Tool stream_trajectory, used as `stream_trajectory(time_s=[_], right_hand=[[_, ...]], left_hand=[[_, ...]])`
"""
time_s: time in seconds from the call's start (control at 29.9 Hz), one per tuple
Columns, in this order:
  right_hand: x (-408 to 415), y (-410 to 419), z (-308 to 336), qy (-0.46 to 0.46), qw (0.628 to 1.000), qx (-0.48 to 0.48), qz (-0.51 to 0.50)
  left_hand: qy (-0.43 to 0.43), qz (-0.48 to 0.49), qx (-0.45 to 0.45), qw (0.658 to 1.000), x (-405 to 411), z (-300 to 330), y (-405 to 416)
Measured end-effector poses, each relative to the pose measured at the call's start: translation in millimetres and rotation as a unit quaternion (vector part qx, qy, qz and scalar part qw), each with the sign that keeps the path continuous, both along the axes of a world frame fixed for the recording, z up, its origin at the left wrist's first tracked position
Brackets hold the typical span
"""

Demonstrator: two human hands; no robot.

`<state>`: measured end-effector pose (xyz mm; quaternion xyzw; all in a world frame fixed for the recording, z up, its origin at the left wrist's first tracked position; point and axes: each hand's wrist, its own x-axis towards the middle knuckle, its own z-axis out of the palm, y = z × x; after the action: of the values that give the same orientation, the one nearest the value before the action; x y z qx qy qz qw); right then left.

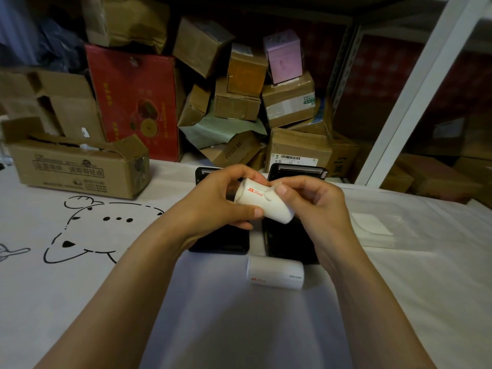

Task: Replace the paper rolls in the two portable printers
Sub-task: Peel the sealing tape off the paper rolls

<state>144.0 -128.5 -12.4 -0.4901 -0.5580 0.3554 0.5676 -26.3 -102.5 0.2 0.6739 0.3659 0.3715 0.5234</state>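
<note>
Above the two black printers (290, 235) — lids apparently open — left hand (213, 201) grips a fresh paper roll (262, 201) while right hand (314, 201) pinches its tab; second roll (275, 272) waits near, on the table (80, 288) — neither loaded yet.

Two printers (290, 235) side by side on table (80, 288); spare roll (275, 272) in front; held roll (263, 201) above; cardboard box (80, 169) far left; stacked boxes (247, 102) behind.

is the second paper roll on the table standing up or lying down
Lying down: the spare paper roll rests on its curved side on the table, near the printers.
</note>
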Motion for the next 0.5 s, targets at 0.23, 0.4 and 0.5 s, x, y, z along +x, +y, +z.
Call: stream_trajectory(time_s=[0.23, 0.4, 0.5], right_hand=[[-6.5, 0.9, 3.1, -0.141, 0.986, 0.082, -0.029], [-0.3, -0.2, 6.5, -0.193, 0.976, 0.097, -0.038], [0.0, 0.6, 5.8, -0.194, 0.977, 0.075, -0.040]], left_hand=[[-0.023, 0.010, -0.004, 1.000, -4.2, 1.9, -0.2], [-0.017, 0.014, 0.002, 1.000, -3.5, 2.6, -0.5], [-0.001, 0.015, 0.005, 1.000, -2.5, 2.0, 0.2]])
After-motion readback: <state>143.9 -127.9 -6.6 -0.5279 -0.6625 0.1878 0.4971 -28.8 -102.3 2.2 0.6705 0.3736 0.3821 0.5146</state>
